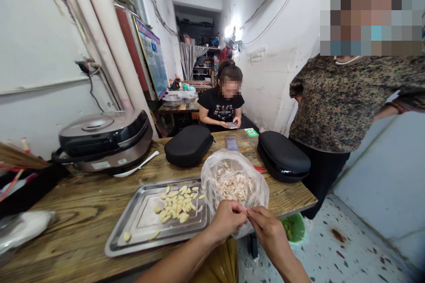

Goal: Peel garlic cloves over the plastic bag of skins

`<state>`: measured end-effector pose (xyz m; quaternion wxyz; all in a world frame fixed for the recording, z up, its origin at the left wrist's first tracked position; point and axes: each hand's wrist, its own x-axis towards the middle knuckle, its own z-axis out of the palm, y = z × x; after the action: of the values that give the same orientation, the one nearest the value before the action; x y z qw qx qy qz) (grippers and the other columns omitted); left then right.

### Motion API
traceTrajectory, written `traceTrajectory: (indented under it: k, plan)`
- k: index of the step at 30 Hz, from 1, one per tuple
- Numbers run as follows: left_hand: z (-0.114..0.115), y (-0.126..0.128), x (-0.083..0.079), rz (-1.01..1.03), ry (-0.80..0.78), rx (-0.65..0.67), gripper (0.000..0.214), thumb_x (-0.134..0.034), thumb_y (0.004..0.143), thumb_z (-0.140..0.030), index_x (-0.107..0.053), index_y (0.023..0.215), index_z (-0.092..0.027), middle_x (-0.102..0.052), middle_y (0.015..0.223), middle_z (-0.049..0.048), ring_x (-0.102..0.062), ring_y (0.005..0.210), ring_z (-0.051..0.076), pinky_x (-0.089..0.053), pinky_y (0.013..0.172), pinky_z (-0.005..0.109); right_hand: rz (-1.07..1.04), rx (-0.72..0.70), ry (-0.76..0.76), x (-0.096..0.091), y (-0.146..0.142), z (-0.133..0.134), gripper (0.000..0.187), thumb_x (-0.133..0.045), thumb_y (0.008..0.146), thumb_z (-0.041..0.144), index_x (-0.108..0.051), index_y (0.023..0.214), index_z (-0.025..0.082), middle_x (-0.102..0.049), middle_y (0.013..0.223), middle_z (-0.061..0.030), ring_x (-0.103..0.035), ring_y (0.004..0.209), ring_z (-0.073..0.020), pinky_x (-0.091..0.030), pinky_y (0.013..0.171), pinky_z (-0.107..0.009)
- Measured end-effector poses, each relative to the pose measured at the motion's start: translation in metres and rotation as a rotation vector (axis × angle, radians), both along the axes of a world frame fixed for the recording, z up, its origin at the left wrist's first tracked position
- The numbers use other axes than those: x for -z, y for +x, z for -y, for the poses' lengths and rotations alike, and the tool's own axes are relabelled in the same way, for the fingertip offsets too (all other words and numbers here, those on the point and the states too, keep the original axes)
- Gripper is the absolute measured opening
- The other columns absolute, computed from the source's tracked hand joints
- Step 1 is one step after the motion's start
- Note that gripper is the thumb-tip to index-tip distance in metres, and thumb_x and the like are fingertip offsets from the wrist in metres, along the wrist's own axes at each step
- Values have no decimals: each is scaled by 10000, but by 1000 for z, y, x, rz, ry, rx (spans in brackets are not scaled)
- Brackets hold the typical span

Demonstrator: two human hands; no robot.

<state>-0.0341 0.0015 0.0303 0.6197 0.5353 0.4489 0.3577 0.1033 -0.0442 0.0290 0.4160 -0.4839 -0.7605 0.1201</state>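
My left hand (227, 219) and my right hand (267, 230) meet at the near edge of the wooden table (83, 212), just in front of a clear plastic bag (232, 181). The fingertips of both hands are pressed together on one small thing between them, probably a garlic clove (246, 212), but it is too small and too covered by my fingers to say for sure. The bag stands open and holds pale garlic skins, and my hands are touching or almost touching its front side. On the left of the bag lies a metal tray (133, 225) with a heap of peeled cloves (175, 205) in the middle and a few single cloves nearer to its front corner. Behind the tray there is a rice cooker (102, 139) with a white spoon (136, 168) beside it. Two black cases (187, 143) lie further back on the table, one on each side, with a phone (231, 142) between them. One person (221, 106) sits behind the table and looks at a phone in the hand, and another person (345, 106) stands at the right side, hand on hip
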Motion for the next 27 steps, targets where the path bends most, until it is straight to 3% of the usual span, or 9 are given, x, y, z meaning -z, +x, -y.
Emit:
traceTrajectory:
  k: [8, 14, 18, 22, 27]
  plan:
    - [-3, 4, 6, -83, 80, -31, 93, -526, 560, -166, -592, 541, -103, -512, 463, -25, -390, 423, 63, -265, 418, 187, -49, 31, 29, 4, 1, 2, 255, -441, 880, 182, -654, 1016, 220, -651, 868, -62, -630, 788, -155, -519, 685, -231]
    - [1, 5, 2, 1, 39, -29, 52, -523, 581, -169, -549, 565, -128, -453, 439, -58, -345, 404, 49, -237, 402, 178, -169, 66, -34, 8, 4, 3, 227, -517, 843, 216, -673, 1006, 238, -661, 880, -59, -623, 812, -171, -513, 726, -268]
    - [3, 6, -3, 61, 0, -18, 32, -527, 579, -167, -527, 570, -136, -453, 436, -63, -340, 392, 42, -242, 399, 173, -454, 99, -197, 12, 4, 5, 203, -591, 788, 297, -698, 943, 221, -656, 914, -77, -620, 783, -188, -526, 678, -287]
    - [5, 7, -4, 79, -69, -2, 73, -568, 603, -196, -535, 620, -134, -445, 439, -70, -325, 369, 38, -225, 380, 173, -792, 174, -360, 13, 8, 8, 258, -657, 722, 363, -699, 916, 199, -616, 1028, -86, -563, 607, -129, -496, 542, -259]
    - [14, 11, -9, 218, -70, 143, 236, -562, 741, -352, -546, 736, -117, -562, 570, -5, -459, 453, 61, -331, 451, 184, -1006, 175, -482, 11, 10, 12, 309, -684, 704, 362, -685, 953, 179, -607, 636, -12, -503, 560, -117, -438, 563, -246]
